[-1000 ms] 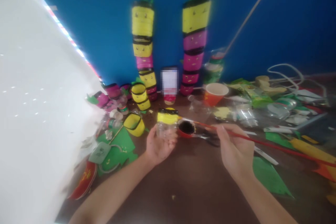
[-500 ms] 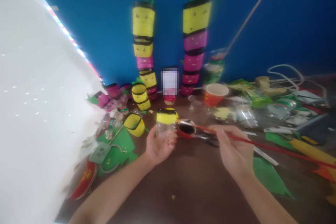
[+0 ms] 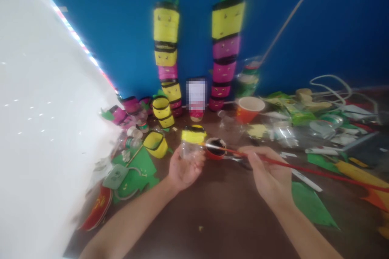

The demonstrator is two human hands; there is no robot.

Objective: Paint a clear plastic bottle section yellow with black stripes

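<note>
A clear plastic bottle piece [image 3: 192,135] with a yellow-painted band and a dark rim is held in my left hand [image 3: 186,170], its fingers curled around the unpainted lower part. My right hand [image 3: 272,174] is closed on a long red paintbrush [image 3: 243,153]. The brush tip, yellow at the end, lies at the right lower side of the yellow band; whether it touches is hard to tell. Just behind the brush sits a small red cup [image 3: 216,154] with dark contents. Scissors [image 3: 240,161] lie beside it, partly hidden by the right hand.
Two stacks of painted cups, a left stack [image 3: 165,26] and a right stack [image 3: 226,46], rise against the blue wall. An orange paper cup [image 3: 249,109], clear bottles and scraps crowd the right. A yellow cup [image 3: 156,144], green sheets [image 3: 145,170] and a red bowl-like piece [image 3: 97,206] are left.
The brush tip has shifted slightly left and down along the bottle piece, with the right hand moving a little left. The left hand has stayed nearly still.
</note>
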